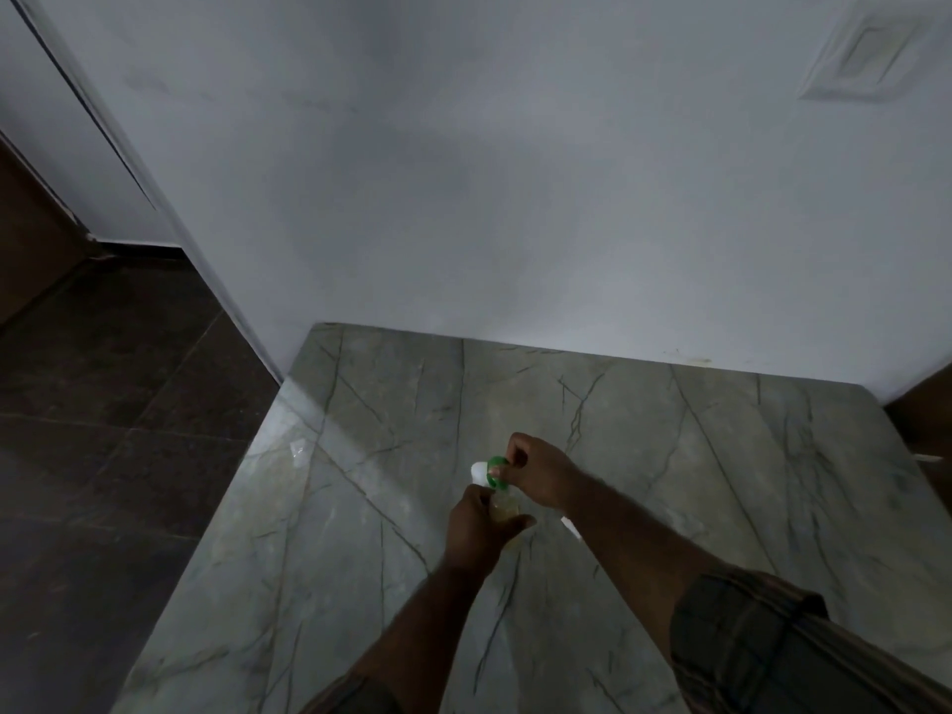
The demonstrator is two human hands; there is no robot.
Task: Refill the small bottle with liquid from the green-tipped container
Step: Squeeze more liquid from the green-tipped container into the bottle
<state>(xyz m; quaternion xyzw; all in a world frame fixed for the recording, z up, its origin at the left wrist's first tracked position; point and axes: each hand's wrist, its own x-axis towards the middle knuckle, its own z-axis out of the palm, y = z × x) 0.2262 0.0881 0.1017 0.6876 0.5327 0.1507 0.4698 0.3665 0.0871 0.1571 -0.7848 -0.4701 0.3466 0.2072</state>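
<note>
Gripping the small bottle (507, 510) of yellowish liquid, the left hand (474, 528) curls round its body over the marble counter (360, 507). Directly atop it, the right hand (536, 476) pinches a green-and-white tip (495, 468). Count: 1 bottle, 1 green tip, 2 hands, plus 1 small white item (569, 525) by the right wrist.

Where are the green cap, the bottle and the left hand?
green cap (495, 461): head view, on its green ring.
bottle (506, 507): head view, on its clear yellowish side.
left hand (475, 528): head view, on the back of the hand.
</note>
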